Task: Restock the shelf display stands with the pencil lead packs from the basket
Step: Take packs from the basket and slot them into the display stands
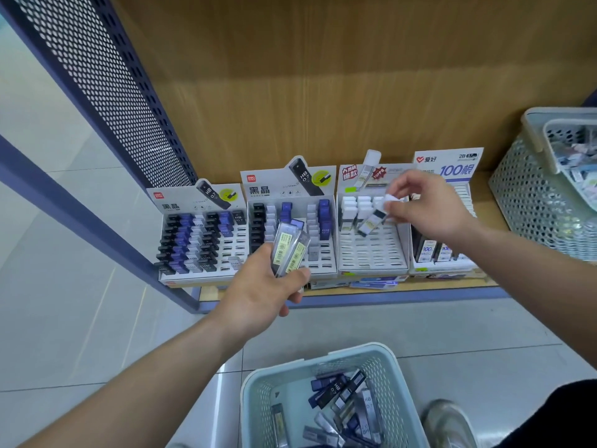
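Head view, bottom centre of the frame: pale blue basket [255, 392] on the floor tiles, with a loose heap of dark and blue pencil lead packs [342, 392] lying every way across its bottom. Just right of it, the toe of a shoe [449, 421].

Higher, left of centre: left hand [265, 292] reaching forward, fingers and thumb curled round a small fan of clear packs [290, 250] with yellow labels. Gripped by their lower ends, upper ends poking up in front of the second stand [324, 255].

Right of centre, a little higher: right hand [429, 205] pinching one white-capped pack [371, 221] near its cap end between thumb and fingertips. Pack tilted, lower end hanging over the slotted white stand [371, 257], not yet seated in a slot.

Behind the hands, along the shelf: four cardboard stands side by side. Far-left stand [200, 240] mostly filled, second stand partly filled, white stand filled only along its back rows, right-hand stand [452, 176] partly hidden by the wrist. A few loose packs [371, 281] flat on the shelf lip in front.

Far right edge: second basket [533, 202], perforated, on the shelf. Upper left: perforated blue panel [106, 76]. Across the top: wooden back board [323, 76].

Handling, as a judgement: probably light, stiff little plastic cases, smooth and likely slippery, with brittle leads inside. Best taken singly by the cap end or the narrow sides, lowered upright into a slot, never squeezed hard or dropped.
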A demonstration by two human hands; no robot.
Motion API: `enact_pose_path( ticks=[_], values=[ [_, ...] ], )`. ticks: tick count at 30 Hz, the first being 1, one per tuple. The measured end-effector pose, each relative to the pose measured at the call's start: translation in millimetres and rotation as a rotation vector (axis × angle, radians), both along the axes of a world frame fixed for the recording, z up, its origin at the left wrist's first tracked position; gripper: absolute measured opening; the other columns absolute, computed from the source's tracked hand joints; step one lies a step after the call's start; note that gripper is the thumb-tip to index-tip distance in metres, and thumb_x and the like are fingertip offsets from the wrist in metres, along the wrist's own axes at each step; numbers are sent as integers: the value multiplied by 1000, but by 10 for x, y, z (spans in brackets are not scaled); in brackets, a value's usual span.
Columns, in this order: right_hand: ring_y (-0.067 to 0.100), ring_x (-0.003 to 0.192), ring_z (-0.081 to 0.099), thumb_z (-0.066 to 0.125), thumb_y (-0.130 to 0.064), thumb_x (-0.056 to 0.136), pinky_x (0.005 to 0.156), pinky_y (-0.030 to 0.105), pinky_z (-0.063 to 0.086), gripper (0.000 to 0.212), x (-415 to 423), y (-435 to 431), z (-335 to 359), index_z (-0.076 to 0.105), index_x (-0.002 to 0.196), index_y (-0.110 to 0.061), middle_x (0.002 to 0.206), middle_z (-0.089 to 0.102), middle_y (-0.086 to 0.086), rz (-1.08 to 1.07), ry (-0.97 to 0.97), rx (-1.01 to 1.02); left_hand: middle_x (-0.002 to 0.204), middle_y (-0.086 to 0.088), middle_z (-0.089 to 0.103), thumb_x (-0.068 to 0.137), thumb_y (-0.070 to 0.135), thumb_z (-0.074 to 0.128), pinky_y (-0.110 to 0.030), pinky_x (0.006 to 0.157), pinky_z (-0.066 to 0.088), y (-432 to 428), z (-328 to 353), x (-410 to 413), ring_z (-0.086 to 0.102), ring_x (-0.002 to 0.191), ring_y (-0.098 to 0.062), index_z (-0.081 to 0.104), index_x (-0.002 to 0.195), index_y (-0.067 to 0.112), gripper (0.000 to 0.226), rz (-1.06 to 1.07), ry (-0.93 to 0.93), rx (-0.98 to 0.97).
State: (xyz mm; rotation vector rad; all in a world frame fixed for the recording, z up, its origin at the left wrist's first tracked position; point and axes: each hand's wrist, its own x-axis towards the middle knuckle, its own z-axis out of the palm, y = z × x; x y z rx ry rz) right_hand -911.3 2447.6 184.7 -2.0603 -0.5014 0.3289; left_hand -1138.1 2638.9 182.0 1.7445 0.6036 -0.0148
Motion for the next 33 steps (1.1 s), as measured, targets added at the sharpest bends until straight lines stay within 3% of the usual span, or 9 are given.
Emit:
enact_pose_path(
  ticks=[3,7,10,14,18,21,26,33],
  values=[
    [0,67,61,77,-21,84,64,26,43,14,237,-139,-226,65,80,-27,85,70,-11,-39,-140,-218,62,10,65,96,25,69,-19,52,50,7,-23,7,63,59,-4,58,105,21,15,-18,18,4],
    [2,74,60,77,-21,85,60,23,41,20,407,-149,-425,62,76,-30,83,66,-16,-15,-188,-313,65,10,66,95,23,70,-20,52,50,11,-52,23,64,62,-6,58,108,22,18,-24,41,-8],
    [-1,76,58,77,-23,85,57,8,36,18,438,-110,-506,62,78,-30,84,65,-14,25,-206,-337,69,4,68,94,23,70,-21,53,51,19,-80,36,64,63,-8,58,108,23,18,-28,51,-6],
    [1,73,59,76,-25,87,54,16,37,15,428,-69,-550,63,81,-27,85,66,-12,72,-230,-369,71,2,68,94,24,71,-21,53,51,29,-94,63,64,62,-7,59,107,24,18,-19,59,-10],
    [3,73,61,74,-20,89,57,17,38,13,438,-76,-537,65,82,-26,74,62,-16,75,-284,-383,76,-2,69,94,24,70,-20,53,51,20,-77,98,64,61,-6,59,108,24,18,-21,55,-8],
    [3,73,60,71,-15,91,59,16,38,10,456,-77,-547,69,89,-24,79,62,-20,73,-325,-393,80,-6,67,95,24,70,-20,52,50,3,-65,108,63,60,-5,58,109,21,19,-27,54,-6],
    [13,78,59,63,-6,94,79,22,42,18,455,-53,-616,76,104,-15,104,69,2,139,-374,-434,87,-8,69,95,22,69,-21,52,51,6,-48,91,64,60,-5,58,110,21,19,-22,48,-20],
    [23,85,63,64,-14,96,84,38,53,17,470,31,-664,75,107,-19,102,60,4,135,-433,-465,99,-16,71,95,20,69,-23,51,51,9,-7,71,64,61,-8,58,109,20,18,-11,56,-55]
  ],
)
